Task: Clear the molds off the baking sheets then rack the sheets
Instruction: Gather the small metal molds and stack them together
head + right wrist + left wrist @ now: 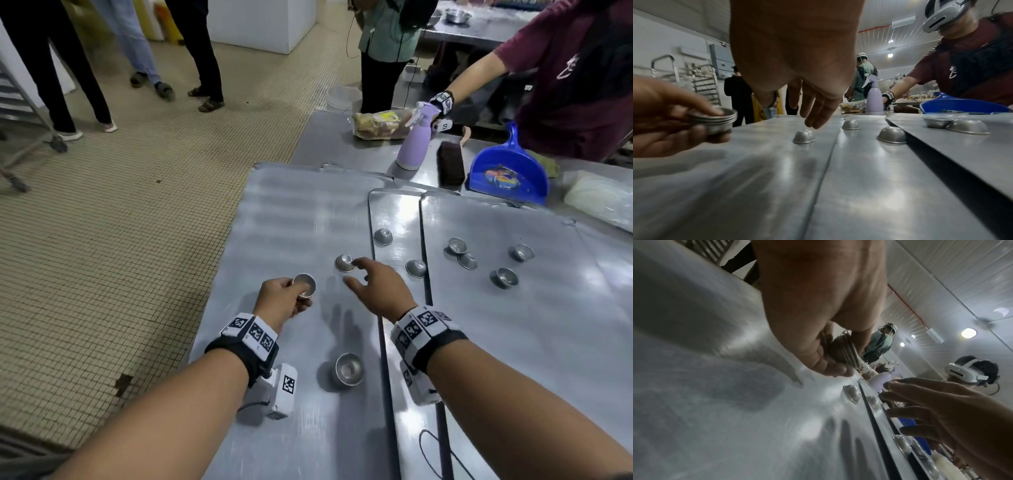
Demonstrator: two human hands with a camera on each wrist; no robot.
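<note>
From the head view, the left hand [286, 299] grips a nested stack of molds [306, 285] just above the left baking sheet [291, 212], thumb on the rim, fingers curled beneath. The right hand [378, 286] reaches out with fingers spread and relaxed, holding nothing; its fingertips hover just beside an upturned mold [344, 263] lying on the same sheet, whether touching I cannot tell. A nearer open mold [348, 369] sits on that sheet between the two forearms. Two more upturned molds lie on the middle sheet [394, 212] to the right, and a cluster lies on the right sheet [513, 308], well apart from both hands. Farther off stand a purple spray bottle [416, 144] and a blue dustpan [508, 171].

From the left wrist view, the stack [844, 352] is pinched between thumb and fingers, rims edge-on; the right hand [953, 415] shows with fingers extended.

From the right wrist view, the extended fingers [818, 112] hang just above and behind the upturned mold [804, 136], while the left hand [672, 116] at the left holds the stack [715, 120].
</note>
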